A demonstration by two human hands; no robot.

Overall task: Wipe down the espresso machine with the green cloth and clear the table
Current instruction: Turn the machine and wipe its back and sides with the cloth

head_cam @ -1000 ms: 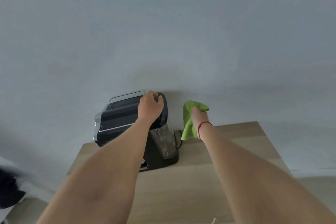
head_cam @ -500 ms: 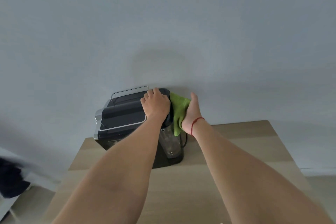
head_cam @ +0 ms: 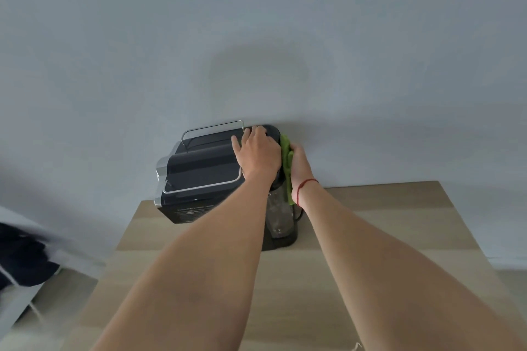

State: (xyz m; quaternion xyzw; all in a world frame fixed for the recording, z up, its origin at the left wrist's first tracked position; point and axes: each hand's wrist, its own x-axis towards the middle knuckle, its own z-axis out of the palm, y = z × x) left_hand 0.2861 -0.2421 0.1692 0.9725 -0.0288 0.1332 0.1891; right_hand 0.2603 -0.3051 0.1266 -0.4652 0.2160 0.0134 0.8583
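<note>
Espresso machine (head_cam: 199, 168), black w/ chrome trim, stands at the far edge of the wooden table (head_cam: 370, 225), its back against the grey wall (head_cam: 256, 37). We find the left hand (head_cam: 258, 152) palm-down on the machine's top, rear R corner, fingers spread and near-straight, gripping nothing. The right hand (head_cam: 299, 165) holds the green cloth (head_cam: 286, 162) against the machine's R side, approx. level w/ the lid; the cloth sits sandwiched between palm and housing, its lower edge hanging over the clear water tank (head_cam: 278, 216). The R hand's fingers are hidden behind the cloth, so we cannot tell whether they lie flat or curl. A red string (head_cam: 306, 182) circles the R wrist.
</note>
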